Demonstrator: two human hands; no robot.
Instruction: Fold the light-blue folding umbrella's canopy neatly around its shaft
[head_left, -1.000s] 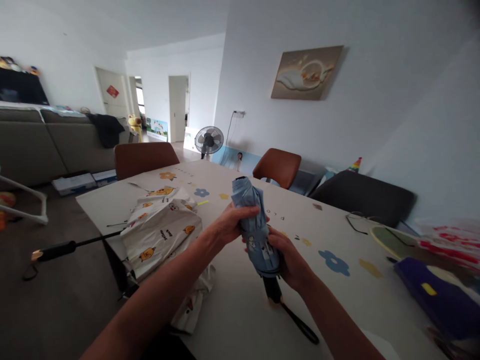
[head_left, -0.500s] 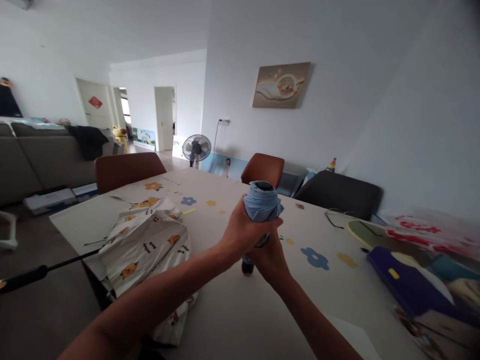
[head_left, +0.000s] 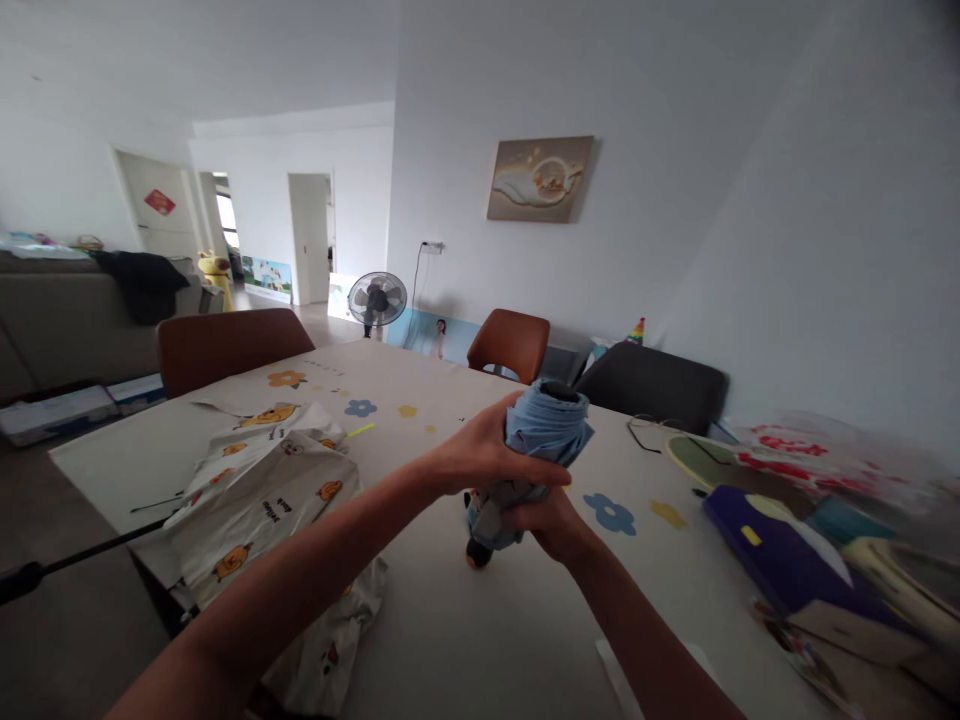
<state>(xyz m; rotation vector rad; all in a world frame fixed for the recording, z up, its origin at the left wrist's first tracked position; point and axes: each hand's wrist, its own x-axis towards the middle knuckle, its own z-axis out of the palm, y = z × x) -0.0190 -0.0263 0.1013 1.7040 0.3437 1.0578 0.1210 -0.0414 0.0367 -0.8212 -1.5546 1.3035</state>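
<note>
Above the table, both my hands are wrapped around a light blue folded umbrella (head_left: 546, 425). It tilts, its wide rolled end up and to the right, its dark tip end low near the tabletop. My left hand (head_left: 491, 450) grips the upper part, thumb stretched across the cloth. Lower down, my right hand (head_left: 551, 518) closes around the side; its fingers are partly hidden behind the cloth. To the left lies a second umbrella (head_left: 262, 510), white with yellow duck prints, loosely collapsed, its black shaft and handle reaching past the table edge. My left forearm passes over it.
The table (head_left: 442, 640) has a white cover with printed flowers. Glasses (head_left: 645, 435), a purple box-like item (head_left: 772, 545) and a red-and-white plastic bag (head_left: 810, 450) crowd the right side. Brown chairs (head_left: 510, 342) and a dark chair (head_left: 652, 385) stand around it, a fan (head_left: 377, 298) beyond.
The blue umbrella has tilted, its top leaning right and its lower cloth showing more. My right hand has shifted around its side. The camera view has turned slightly right.
</note>
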